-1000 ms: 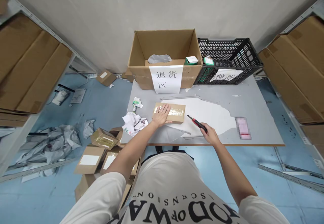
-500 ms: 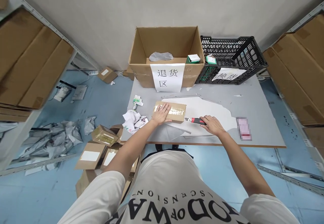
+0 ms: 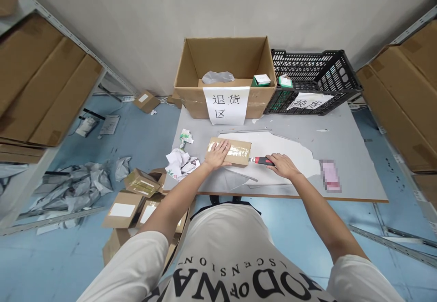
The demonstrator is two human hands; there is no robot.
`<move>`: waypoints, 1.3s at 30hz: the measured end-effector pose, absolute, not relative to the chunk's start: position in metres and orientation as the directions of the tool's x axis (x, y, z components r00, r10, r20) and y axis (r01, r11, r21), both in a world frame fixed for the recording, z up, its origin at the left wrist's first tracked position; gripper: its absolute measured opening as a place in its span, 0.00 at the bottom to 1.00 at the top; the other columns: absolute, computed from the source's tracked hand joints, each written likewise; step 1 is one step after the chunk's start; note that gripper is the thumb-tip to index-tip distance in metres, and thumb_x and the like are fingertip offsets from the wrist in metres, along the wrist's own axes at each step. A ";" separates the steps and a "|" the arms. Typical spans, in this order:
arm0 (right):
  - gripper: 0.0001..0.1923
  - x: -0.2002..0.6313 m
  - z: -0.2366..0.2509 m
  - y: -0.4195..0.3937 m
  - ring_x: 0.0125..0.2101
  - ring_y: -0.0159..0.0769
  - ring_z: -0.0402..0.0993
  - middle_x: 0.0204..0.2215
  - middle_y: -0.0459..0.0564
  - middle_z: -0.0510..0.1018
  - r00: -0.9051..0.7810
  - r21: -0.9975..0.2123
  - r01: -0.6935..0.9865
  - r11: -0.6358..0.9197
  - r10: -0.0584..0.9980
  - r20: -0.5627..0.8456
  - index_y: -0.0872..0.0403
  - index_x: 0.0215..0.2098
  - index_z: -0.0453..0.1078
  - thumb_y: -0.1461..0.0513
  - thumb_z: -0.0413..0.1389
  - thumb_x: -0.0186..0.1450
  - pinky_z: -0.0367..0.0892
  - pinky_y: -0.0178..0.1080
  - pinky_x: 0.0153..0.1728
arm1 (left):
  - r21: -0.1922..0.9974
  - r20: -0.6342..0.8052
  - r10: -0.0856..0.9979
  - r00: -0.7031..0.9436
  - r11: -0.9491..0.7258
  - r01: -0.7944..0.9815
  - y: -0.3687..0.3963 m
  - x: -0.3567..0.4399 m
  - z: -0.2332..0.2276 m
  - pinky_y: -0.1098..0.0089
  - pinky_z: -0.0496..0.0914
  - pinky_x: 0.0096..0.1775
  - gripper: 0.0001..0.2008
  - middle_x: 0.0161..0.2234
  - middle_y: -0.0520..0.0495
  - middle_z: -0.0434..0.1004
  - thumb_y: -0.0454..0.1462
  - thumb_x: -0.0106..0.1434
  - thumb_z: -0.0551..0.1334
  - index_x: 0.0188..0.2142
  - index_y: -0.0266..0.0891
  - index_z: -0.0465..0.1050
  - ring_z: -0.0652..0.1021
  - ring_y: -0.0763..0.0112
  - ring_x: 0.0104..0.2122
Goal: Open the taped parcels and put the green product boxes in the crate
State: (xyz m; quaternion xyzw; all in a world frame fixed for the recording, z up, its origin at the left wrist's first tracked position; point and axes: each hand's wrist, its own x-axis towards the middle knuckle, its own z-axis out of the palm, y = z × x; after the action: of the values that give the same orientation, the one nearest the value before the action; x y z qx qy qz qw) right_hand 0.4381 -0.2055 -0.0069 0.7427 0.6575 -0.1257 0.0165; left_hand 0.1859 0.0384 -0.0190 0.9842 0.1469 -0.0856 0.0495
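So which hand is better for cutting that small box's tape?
Probably the right hand: it holds the utility knife, its blade end by the small cardboard box. The left hand rests on that box.

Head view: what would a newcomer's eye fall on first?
Likely the large open brown cardboard box with its white paper sign, upper centre. Right of it stands a black plastic crate. In front, the left hand rests on a small taped brown carton; the right hand holds a red-and-black knife at the carton's right end.
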 end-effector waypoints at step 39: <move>0.24 0.432 -0.013 -0.199 0.40 0.44 0.67 0.42 0.57 0.72 0.199 -0.106 0.970 -0.221 0.963 -0.184 0.54 0.53 0.62 0.49 0.40 0.68 0.56 0.40 0.34 | 0.065 -0.189 0.284 0.940 -0.952 0.300 0.037 0.186 -0.024 0.52 0.44 0.62 0.41 0.66 0.39 0.44 0.56 0.60 0.53 0.66 0.38 0.44 0.46 0.54 0.65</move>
State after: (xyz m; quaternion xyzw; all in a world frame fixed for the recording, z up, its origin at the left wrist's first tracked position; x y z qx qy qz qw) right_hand 0.4320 -0.1986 -0.0126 0.7741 0.6240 -0.1056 0.0168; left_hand 0.1858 0.0370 -0.0237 0.9838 0.1483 -0.0889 0.0463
